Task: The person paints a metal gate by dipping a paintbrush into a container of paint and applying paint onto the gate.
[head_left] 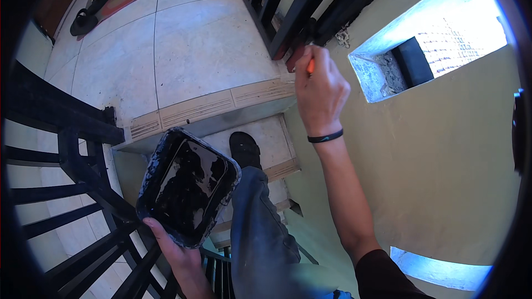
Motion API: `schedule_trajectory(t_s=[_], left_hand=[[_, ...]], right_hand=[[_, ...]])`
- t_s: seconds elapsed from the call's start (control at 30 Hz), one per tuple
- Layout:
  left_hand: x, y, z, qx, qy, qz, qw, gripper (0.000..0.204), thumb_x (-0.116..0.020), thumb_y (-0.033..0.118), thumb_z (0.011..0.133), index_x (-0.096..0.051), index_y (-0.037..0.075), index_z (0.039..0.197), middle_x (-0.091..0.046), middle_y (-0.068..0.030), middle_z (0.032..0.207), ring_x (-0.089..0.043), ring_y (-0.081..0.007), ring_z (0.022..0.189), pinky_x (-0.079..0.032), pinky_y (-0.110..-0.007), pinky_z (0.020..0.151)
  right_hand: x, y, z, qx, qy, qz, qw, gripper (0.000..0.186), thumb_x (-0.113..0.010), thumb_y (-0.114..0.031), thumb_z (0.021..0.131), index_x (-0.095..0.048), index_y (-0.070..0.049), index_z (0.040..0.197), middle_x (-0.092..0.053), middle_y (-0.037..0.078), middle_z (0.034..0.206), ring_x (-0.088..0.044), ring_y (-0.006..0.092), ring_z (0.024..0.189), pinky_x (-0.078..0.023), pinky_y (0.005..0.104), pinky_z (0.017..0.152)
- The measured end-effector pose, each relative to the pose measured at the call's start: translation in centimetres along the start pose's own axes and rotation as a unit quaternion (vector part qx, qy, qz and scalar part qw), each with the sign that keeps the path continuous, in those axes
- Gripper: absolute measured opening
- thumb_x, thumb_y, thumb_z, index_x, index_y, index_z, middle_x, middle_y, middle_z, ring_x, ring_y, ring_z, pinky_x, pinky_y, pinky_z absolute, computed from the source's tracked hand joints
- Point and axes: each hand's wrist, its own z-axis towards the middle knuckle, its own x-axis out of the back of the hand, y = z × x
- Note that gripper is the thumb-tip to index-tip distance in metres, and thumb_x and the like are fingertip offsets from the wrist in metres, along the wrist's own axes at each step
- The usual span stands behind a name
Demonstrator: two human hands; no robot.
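Observation:
My left hand (pixel 178 254) holds a rectangular tub (pixel 235 173) from below, with the thumb against its near wall. Glossy black paint (pixel 185 194) coats the inside, and its rim is smeared with dried black and grey. Higher up, my right hand (pixel 322 89) is closed round a paintbrush (pixel 311 66); a bit of orange handle shows by the fingers. The brush head is dark and reaches the foot of the black railing (pixel 288 27), where a reddish-brown patch (pixel 295 58) shows. Whether the bristles touch it is hard to tell.
Tiled stairs (pixel 271 135) drop below the landing (pixel 194 50); my dark shoe (pixel 244 148) stands on a step. Another black railing (pixel 83 171) runs along the left. A wall (pixel 421 160) with a window opening (pixel 443 44) rises at right. Sandals (pixel 84 22) lie on a mat, far left.

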Motion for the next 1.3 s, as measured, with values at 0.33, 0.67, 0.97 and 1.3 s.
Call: schedule_trajectory(t_s=[0.33,0.67,0.97,1.3], left_hand=[[0.7,-0.3,0.0,0.004,-0.011,0.041,0.999,0.078,-0.047,0.059,0.104,-0.031,0.004,0.156,-0.045,-0.0153,0.154,-0.049,-0.031,0.139,-0.044,-0.048,0.115],[0.5,-0.1,-0.2,-0.01,-0.007,0.035,0.999,0.075,-0.047,0.058,0.104,-0.032,0.005,0.156,-0.046,-0.0164,0.152,-0.05,-0.0316,0.138,-0.045,-0.048,0.114],[1.3,0.4,-0.6,0.0,-0.017,0.018,1.0,0.073,-0.045,0.059,0.105,-0.031,0.011,0.157,-0.042,-0.014,0.155,-0.048,-0.0314,0.138,-0.047,-0.048,0.111],[1.0,0.4,-0.9,0.001,0.001,0.005,1.0,0.07,-0.044,0.057,0.105,-0.032,0.012,0.157,-0.044,-0.0143,0.154,-0.05,-0.031,0.137,-0.051,-0.049,0.107]], right_hand=[[-1.1,0.6,-2.6,-0.011,-0.042,-0.004,0.999,0.007,-0.067,-0.015,0.095,-0.063,-0.009,0.095,-0.064,0.01,0.069,-0.066,0.0296,0.055,-0.051,0.0383,0.049],[-1.6,0.9,-3.4,-0.013,-0.047,-0.015,0.999,0.008,-0.068,-0.014,0.095,-0.064,-0.008,0.095,-0.065,0.011,0.07,-0.066,0.0291,0.056,-0.051,0.0375,0.049],[-1.9,1.4,-3.5,0.017,-0.009,0.005,1.0,0.009,-0.07,-0.015,0.094,-0.067,-0.008,0.1,-0.068,0.011,0.074,-0.067,0.0281,0.057,-0.053,0.0367,0.05],[-1.1,1.5,-3.1,0.031,-0.032,-0.001,0.999,0.008,-0.069,-0.015,0.095,-0.066,-0.008,0.099,-0.069,0.011,0.076,-0.066,0.0283,0.056,-0.052,0.0367,0.05]])
